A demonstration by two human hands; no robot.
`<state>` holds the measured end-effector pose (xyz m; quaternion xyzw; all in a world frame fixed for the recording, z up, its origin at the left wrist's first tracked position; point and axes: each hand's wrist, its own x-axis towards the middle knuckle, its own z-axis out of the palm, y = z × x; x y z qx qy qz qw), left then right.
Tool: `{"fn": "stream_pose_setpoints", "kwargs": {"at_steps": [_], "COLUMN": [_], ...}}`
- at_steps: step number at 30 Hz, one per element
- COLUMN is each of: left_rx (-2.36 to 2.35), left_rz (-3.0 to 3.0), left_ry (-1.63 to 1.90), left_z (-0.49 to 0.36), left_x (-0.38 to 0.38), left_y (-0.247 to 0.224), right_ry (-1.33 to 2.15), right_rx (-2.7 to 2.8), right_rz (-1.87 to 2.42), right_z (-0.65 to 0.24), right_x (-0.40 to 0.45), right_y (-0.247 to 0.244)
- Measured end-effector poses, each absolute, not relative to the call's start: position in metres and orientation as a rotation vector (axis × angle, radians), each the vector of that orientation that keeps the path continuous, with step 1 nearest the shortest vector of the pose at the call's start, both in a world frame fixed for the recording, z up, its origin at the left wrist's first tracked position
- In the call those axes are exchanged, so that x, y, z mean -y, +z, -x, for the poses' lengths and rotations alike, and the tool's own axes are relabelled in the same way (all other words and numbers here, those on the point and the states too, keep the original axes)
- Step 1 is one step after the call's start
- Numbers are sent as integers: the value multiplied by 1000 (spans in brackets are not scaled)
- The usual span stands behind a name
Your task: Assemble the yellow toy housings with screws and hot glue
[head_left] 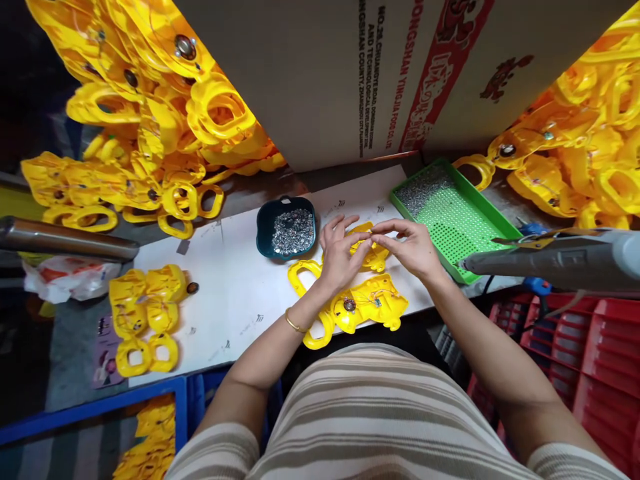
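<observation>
My left hand (343,257) and my right hand (410,245) meet at their fingertips over a yellow plastic shell half (377,259), whose ring handle (299,275) sticks out to the left. Thumb and forefinger of each hand are pinched together. Anything between them is too small to make out. Closer to my body lies another yellow shell half (385,301), its inside facing up, with a round metallic part and thin wires in it. Just left of my hands stands a dark teal bowl (261,233) of small shiny metal pieces.
A green perforated tray (480,212) with small metal pieces sits at the right, near a grey electric screwdriver (550,257). Yellow shells (145,300) lie on the left of the white board (220,300). Piles of shells flank a large carton (320,87). Red crates (565,347) stand lower right.
</observation>
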<state>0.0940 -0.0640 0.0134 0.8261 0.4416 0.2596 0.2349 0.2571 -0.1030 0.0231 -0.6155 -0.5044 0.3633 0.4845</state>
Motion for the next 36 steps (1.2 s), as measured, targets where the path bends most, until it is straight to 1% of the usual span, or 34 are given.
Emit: {"fn": "stream_pose_setpoints", "kwargs": {"at_steps": [2,5,7,11,15,27,36], "left_rx": [-1195,-1244,-1272,-1287,-1298,-1367,-1322], "left_rz": [-2261,-2241,-2232,-2252,-2270,-2256,-2231], "left_ry": [710,689,658,605,544,449,497], "left_z": [-93,-91,-92,-100,-108,-113,-110], "left_x": [65,67,69,72,73,72,72], "left_y": [14,15,15,13,8,6,2], "right_ry": [859,707,702,956,1189,1251,1620], "right_rx": [1285,1308,1265,1250,1163,1130,995], "right_rz": [1495,1553,1635,1749,1706,1601,1395], "right_z": [-263,-273,-278,-278,-271,-268,-272], "right_x": [106,110,114,122,127,129,110], "right_y": [21,15,9,-2,-8,-22,-6]}}
